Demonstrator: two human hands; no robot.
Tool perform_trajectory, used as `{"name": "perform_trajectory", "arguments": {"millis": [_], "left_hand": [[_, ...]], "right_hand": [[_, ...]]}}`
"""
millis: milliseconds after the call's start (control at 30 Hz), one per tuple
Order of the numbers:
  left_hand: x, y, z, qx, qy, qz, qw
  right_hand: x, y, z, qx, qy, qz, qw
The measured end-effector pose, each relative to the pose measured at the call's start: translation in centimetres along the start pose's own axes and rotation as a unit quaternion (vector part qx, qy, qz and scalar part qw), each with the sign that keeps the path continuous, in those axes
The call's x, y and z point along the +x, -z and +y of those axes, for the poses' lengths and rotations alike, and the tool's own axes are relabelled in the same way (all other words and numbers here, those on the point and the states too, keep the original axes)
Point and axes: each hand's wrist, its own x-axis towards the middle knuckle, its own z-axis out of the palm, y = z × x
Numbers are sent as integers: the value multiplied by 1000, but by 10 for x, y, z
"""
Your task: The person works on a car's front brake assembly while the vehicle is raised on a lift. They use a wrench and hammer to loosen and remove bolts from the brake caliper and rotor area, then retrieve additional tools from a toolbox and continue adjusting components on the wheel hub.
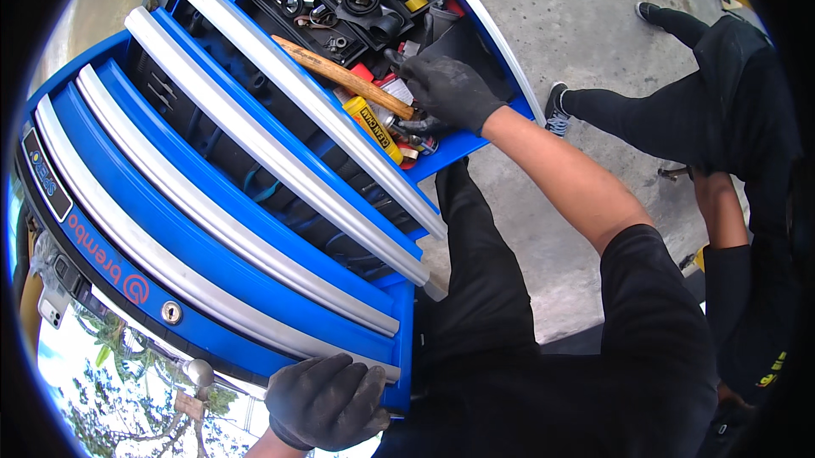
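A blue tool cabinet (170, 229) with silver drawer pulls has several drawers pulled out in steps. At its near edge, my left hand (327, 403), in a black glove, curls its fingers over the rim beside a silver drawer pull (212, 241). What lies under those fingers is hidden. My right hand (450, 93), also gloved, reaches into the farthest open drawer with its fingers apart. Between them is the end of a wooden tool handle (344, 76); no firm grip on it shows. Just beside lies a yellow tube-shaped container (373, 129), among red items and small cans.
Black trays (340, 0) in that drawer hold sockets, rings and loose parts. A white phone (53, 305) and a silver ball-shaped knob (199, 372) are at the cabinet's left and near side. Another person in black (679, 93) stands on the concrete floor (552, 16) at right.
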Motion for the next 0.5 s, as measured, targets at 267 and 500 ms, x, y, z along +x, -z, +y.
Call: {"name": "perform_trajectory", "arguments": {"millis": [267,500], "left_hand": [[-7,1,-4,10,-14,36,999],[-2,-2,-3,9,-32,82,996]], "right_hand": [[50,-81,-29,163,-278,12,947],[-6,40,-19,541,-194,115,810]]}}
